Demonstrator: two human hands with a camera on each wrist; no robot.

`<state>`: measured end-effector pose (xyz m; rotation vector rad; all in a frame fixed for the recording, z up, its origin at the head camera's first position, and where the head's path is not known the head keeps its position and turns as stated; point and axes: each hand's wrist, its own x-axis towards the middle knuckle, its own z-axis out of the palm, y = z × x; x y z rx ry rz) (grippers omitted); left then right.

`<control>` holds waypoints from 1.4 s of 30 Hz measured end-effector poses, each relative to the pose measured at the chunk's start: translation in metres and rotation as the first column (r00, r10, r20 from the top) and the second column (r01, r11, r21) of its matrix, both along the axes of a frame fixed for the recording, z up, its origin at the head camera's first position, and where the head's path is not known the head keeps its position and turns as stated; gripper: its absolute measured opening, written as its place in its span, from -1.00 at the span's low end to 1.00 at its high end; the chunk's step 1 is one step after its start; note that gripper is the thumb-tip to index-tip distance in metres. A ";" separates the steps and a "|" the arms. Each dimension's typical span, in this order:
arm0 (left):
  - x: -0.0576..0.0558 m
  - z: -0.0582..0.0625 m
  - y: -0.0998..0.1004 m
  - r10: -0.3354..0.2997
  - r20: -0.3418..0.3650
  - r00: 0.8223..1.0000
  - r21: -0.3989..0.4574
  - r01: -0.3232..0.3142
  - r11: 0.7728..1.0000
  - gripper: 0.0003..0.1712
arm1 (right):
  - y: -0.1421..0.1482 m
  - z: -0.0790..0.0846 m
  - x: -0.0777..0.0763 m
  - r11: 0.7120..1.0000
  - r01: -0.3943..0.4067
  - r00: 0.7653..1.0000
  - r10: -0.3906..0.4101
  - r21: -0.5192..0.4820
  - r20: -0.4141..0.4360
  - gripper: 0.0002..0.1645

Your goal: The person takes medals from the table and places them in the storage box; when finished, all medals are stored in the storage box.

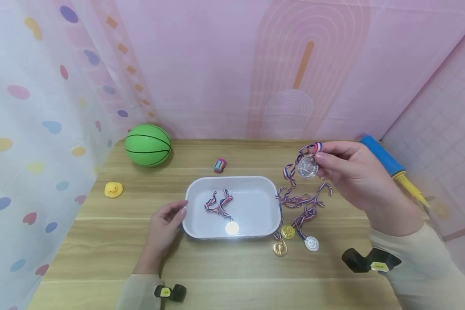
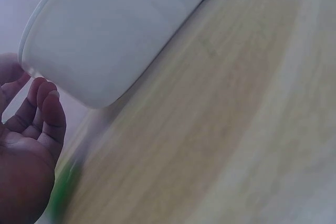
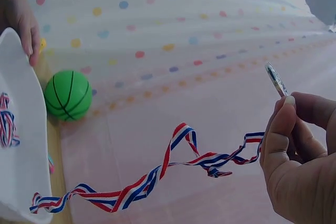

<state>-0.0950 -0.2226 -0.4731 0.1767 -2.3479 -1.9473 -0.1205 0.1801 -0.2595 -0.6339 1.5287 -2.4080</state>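
Note:
My right hand [image 1: 350,172] holds a silver medal [image 1: 308,167] up over the table's right side, pinched between thumb and fingers. Its red, white and blue ribbon [image 3: 142,184] hangs down in twists. At the left end of a white tray [image 1: 255,206], my left hand [image 1: 165,226] grips the rim, with fingertips bent at the edge in the left wrist view. Inside the tray lies one medal [image 1: 232,228], bright with glare, with its striped ribbon [image 1: 218,208]. Beside the tray's right end are two gold medals [image 1: 288,231] and another silver medal [image 1: 311,243], their ribbons tangled together.
A green ball [image 1: 148,145] sits at the back left, with a yellow rubber duck [image 1: 113,189] nearer me. Behind the tray is a small pink and blue object [image 1: 219,165]. A blue and yellow pump [image 1: 387,159] lies at the far right, partly behind my right arm.

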 end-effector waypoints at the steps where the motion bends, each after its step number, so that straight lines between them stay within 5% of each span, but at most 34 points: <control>1: 0.000 0.000 0.000 -0.001 -0.001 1.000 0.001 0.001 1.000 -0.61 | -0.004 -0.001 0.000 1.000 -0.005 1.000 0.005 0.010 0.007 -0.75; 9: 0.000 0.002 0.001 -0.006 -0.001 1.000 -0.001 0.006 1.000 -0.63 | -0.031 -0.013 -0.005 0.992 -0.031 0.991 0.014 0.124 0.134 -0.80; 21: -0.002 0.003 0.002 -0.008 -0.021 1.000 0.003 0.008 1.000 -0.64 | -0.042 -0.054 -0.027 0.966 0.014 0.962 -0.083 0.257 0.262 -0.74; 32: 0.000 0.000 0.001 -0.002 -0.013 1.000 -0.001 0.002 1.000 -0.64 | -0.064 -0.091 -0.049 0.936 -0.004 0.933 -0.123 0.352 0.337 -0.95; 42: 0.002 0.002 0.002 -0.001 -0.012 1.000 -0.008 0.001 1.000 -0.64 | -0.094 -0.117 -0.054 0.892 -0.057 0.928 -0.118 0.448 0.354 -0.80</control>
